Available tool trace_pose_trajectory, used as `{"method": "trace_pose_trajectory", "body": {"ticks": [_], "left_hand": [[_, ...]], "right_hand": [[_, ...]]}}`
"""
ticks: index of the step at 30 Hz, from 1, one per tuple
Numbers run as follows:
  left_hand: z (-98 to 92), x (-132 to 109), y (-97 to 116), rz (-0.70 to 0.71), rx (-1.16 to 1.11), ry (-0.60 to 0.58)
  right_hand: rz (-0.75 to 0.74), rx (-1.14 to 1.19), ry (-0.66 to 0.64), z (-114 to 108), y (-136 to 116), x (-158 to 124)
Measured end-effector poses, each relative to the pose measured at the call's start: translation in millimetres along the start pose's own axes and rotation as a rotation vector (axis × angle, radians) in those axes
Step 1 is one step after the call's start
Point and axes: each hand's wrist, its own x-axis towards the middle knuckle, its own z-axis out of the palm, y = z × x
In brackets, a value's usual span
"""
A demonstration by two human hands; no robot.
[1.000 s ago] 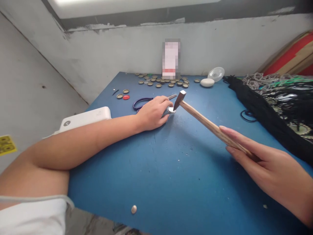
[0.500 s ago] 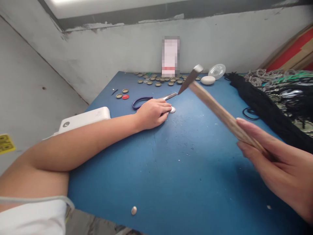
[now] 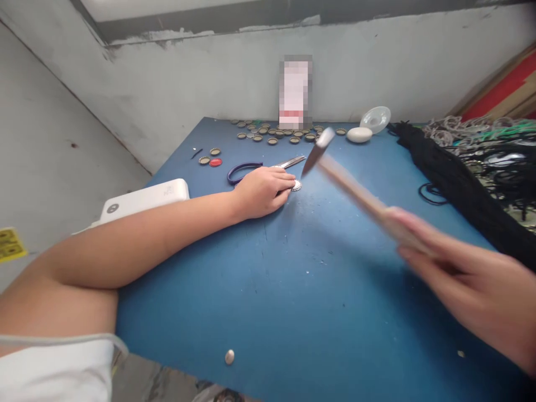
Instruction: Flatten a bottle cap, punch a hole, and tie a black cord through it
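My left hand [image 3: 264, 191] rests on the table, its fingers pressed together on the edge of a bottle cap [image 3: 296, 185] that lies light side up. In my right hand [image 3: 469, 279] is the wooden handle of a hammer [image 3: 352, 187], gripped near its end and blurred by motion. The hammer's metal head hangs tilted in the air, just above and to the right of the cap, apart from it. Scissors [image 3: 245, 170] with dark blue handles lie behind my left hand, partly hidden by it.
Several bottle caps [image 3: 272, 141] lie at the back, below a pixelated upright phone-like thing [image 3: 294, 92]. A red cap [image 3: 215, 162] is at left, near a white power bank [image 3: 146, 197]. Black cords [image 3: 448, 178] heap up at right. A small pale pebble-like piece [image 3: 229, 357] sits near the front edge.
My right hand has swung the hammer down and a little left, bringing its head closer to the bottle cap. My left hand stays on the cap.
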Motion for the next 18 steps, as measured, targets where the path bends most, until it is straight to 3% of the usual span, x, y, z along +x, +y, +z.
{"method": "trace_pose_trajectory", "body": {"ticks": [3, 8, 10, 13, 18], "left_hand": [[0.6, -0.1, -1.0, -0.006, 0.004, 0.002], [0.4, -0.5, -1.3, -0.019, -0.004, -0.002], [0.2, -0.4, -0.7, -0.016, -0.013, -0.002], [-0.1, -0.4, 0.3, -0.014, -0.013, 0.002], [-2.1, -1.6, 2.4, -0.040, 0.017, -0.009]], "right_hand": [[-0.013, 0.042, -0.088, 1.8, -4.8, 4.0], [0.067, 0.089, 0.153, -0.4, -15.7, 1.4], [0.041, 0.075, 0.106, -0.5, -15.2, 2.7], [-0.018, 0.052, -0.091, 0.4, -12.3, 7.7], [0.118, 0.098, -0.071, -1.1, -14.9, 12.2]]}}
